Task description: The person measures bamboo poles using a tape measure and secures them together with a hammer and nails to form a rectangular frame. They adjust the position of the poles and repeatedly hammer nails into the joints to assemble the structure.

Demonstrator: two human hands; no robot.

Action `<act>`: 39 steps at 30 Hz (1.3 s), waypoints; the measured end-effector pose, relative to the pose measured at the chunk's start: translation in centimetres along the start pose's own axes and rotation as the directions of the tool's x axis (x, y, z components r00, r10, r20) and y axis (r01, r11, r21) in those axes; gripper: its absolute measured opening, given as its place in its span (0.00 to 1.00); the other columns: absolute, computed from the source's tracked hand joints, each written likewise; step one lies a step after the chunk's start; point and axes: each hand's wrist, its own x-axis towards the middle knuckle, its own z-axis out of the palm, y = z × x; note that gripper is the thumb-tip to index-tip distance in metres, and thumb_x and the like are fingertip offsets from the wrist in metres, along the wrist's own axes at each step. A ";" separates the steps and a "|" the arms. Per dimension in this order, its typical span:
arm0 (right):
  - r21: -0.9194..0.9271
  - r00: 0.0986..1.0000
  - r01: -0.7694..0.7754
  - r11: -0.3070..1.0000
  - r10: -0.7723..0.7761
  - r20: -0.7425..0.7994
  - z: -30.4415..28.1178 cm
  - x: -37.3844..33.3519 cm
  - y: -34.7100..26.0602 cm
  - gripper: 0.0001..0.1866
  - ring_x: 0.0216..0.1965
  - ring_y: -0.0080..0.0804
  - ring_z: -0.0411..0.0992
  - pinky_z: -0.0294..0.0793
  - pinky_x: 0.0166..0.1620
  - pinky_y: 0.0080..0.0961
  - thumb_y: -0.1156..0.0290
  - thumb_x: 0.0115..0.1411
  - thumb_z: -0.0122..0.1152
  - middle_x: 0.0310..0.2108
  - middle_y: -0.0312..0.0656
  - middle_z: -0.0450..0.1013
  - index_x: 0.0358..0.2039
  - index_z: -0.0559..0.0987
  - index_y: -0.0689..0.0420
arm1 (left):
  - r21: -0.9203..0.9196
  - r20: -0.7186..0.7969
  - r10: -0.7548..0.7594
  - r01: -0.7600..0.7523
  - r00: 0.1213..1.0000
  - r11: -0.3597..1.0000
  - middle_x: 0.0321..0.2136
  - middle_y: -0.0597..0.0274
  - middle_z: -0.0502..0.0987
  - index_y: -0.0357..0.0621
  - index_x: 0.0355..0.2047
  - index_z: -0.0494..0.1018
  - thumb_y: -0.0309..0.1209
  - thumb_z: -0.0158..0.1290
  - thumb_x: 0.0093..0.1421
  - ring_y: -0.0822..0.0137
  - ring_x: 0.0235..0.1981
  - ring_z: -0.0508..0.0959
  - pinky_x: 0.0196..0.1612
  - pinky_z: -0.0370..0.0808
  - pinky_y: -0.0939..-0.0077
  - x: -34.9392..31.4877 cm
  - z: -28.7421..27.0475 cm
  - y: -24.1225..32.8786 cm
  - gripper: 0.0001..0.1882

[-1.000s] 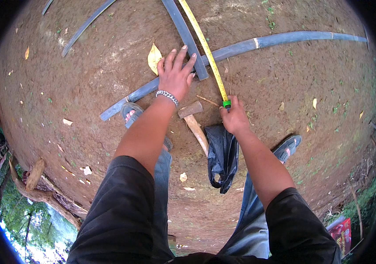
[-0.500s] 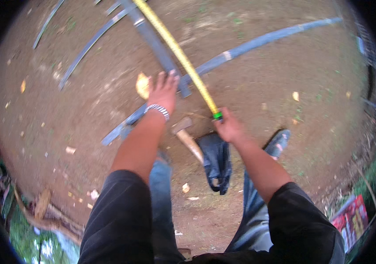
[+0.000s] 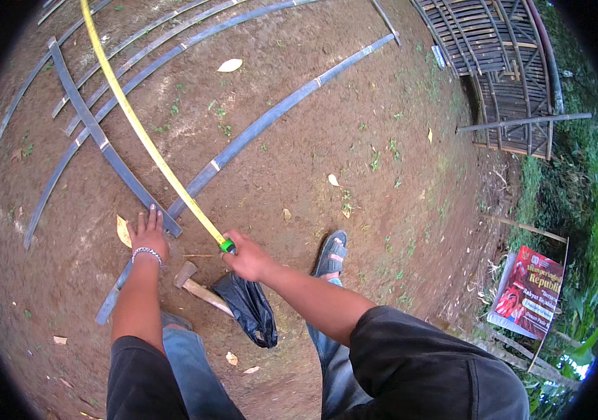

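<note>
My right hand [image 3: 248, 257] is closed around a tape measure [image 3: 227, 246], whose green end shows at my fingers. Its long yellow blade [image 3: 138, 129] runs out toward the far left, above the ground. My left hand [image 3: 148, 241] lies flat with fingers spread, its fingertips at the near end of a dark bamboo slat [image 3: 117, 164]. Another long slat [image 3: 264, 133] reaches away to the right from close to that end. Below my hands, a wooden-handled tool [image 3: 204, 295] with a metal head, a hammer or hatchet, lies against a black plastic bag [image 3: 251, 315].
More bamboo slats [image 3: 138, 78] lie across the soil at the far left. A short slat piece [image 3: 111, 301] sticks out beside my left forearm. At the far right stands a bamboo-slat structure [image 3: 516, 77]; a red banner [image 3: 526, 290] hangs nearer. My sandaled foot [image 3: 332, 253] is right of the bag.
The view has swung rightward, bringing the bamboo structure and whole banner into sight. My left hand stays at the slat's end, and my right hand still holds the extended tape measure.
</note>
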 end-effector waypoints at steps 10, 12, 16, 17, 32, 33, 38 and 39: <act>0.025 0.948 -0.258 0.966 0.258 -0.188 -3.4 -7.6 3.7 0.37 0.55 0.55 0.70 0.69 0.57 0.42 0.59 0.60 0.59 0.56 0.59 0.68 0.65 0.58 0.60 | -0.268 -0.181 -0.059 0.008 0.982 0.963 0.74 0.64 0.41 0.52 0.72 0.45 0.41 0.54 0.60 0.55 0.74 0.43 0.71 0.43 0.39 -0.2 3.2 -1.7 0.44; 0.095 0.887 -0.187 0.978 0.210 -0.411 -4.1 -9.1 6.8 0.38 0.62 0.55 0.64 0.65 0.62 0.41 0.66 0.60 0.60 0.61 0.62 0.63 0.67 0.55 0.61 | -0.285 -0.207 -0.149 0.086 0.967 0.955 0.74 0.64 0.42 0.51 0.72 0.46 0.44 0.54 0.61 0.57 0.74 0.44 0.71 0.43 0.40 -2.4 2.8 -1.1 0.43; 0.133 0.852 -0.108 0.985 0.161 -0.499 -7.2 -13.6 9.4 0.49 0.70 0.55 0.51 0.55 0.68 0.38 0.72 0.59 0.60 0.69 0.63 0.51 0.72 0.39 0.57 | -0.453 -0.152 -0.302 0.206 0.941 0.867 0.73 0.59 0.45 0.46 0.71 0.48 0.49 0.53 0.61 0.57 0.73 0.48 0.71 0.47 0.48 -10.0 8.7 -3.9 0.44; 0.150 0.846 -0.150 0.977 0.205 -0.492 -7.7 -15.1 10.2 0.50 0.69 0.56 0.53 0.56 0.67 0.39 0.71 0.59 0.60 0.68 0.63 0.52 0.72 0.37 0.57 | -0.516 -0.108 -0.353 0.251 0.929 0.819 0.72 0.55 0.46 0.44 0.71 0.49 0.49 0.54 0.61 0.55 0.72 0.48 0.71 0.47 0.52 -12.4 10.6 -5.3 0.44; 0.055 0.531 -0.793 0.607 0.731 -0.428 -7.5 -43.0 -4.4 0.56 0.48 0.59 0.74 0.73 0.54 0.45 0.62 0.55 0.60 0.48 0.65 0.73 0.72 0.33 0.50 | -0.757 0.180 -0.361 0.364 0.915 0.543 0.60 0.32 0.65 0.26 0.65 0.54 0.55 0.55 0.58 0.45 0.64 0.65 0.67 0.61 0.63 -41.0 16.4 -30.6 0.49; -0.020 0.555 -0.804 0.594 0.740 -0.380 -6.2 -42.9 -3.7 0.57 0.49 0.58 0.74 0.73 0.54 0.44 0.62 0.54 0.60 0.48 0.64 0.74 0.72 0.31 0.51 | -0.742 0.175 -0.409 0.394 0.895 0.543 0.60 0.32 0.65 0.27 0.65 0.56 0.56 0.54 0.58 0.45 0.64 0.66 0.66 0.62 0.62 -43.8 14.4 -32.0 0.48; -0.015 0.768 -0.620 0.784 0.603 -0.213 0.7 -41.1 -3.5 0.42 0.46 0.49 0.77 0.76 0.49 0.39 0.60 0.50 0.64 0.43 0.56 0.78 0.65 0.60 0.55 | -0.505 0.261 -0.306 0.399 0.916 0.765 0.59 0.34 0.67 0.28 0.63 0.60 0.58 0.53 0.58 0.43 0.62 0.67 0.65 0.63 0.61 -50.1 20.1 -40.4 0.47; 0.038 0.822 -0.548 0.836 0.546 -0.162 1.8 -41.1 -4.2 0.39 0.45 0.47 0.77 0.77 0.48 0.37 0.60 0.49 0.65 0.42 0.54 0.78 0.62 0.67 0.56 | -0.412 0.281 -0.227 0.331 0.933 0.849 0.59 0.34 0.67 0.29 0.62 0.61 0.59 0.53 0.58 0.43 0.62 0.67 0.65 0.64 0.61 -50.3 22.6 -41.9 0.46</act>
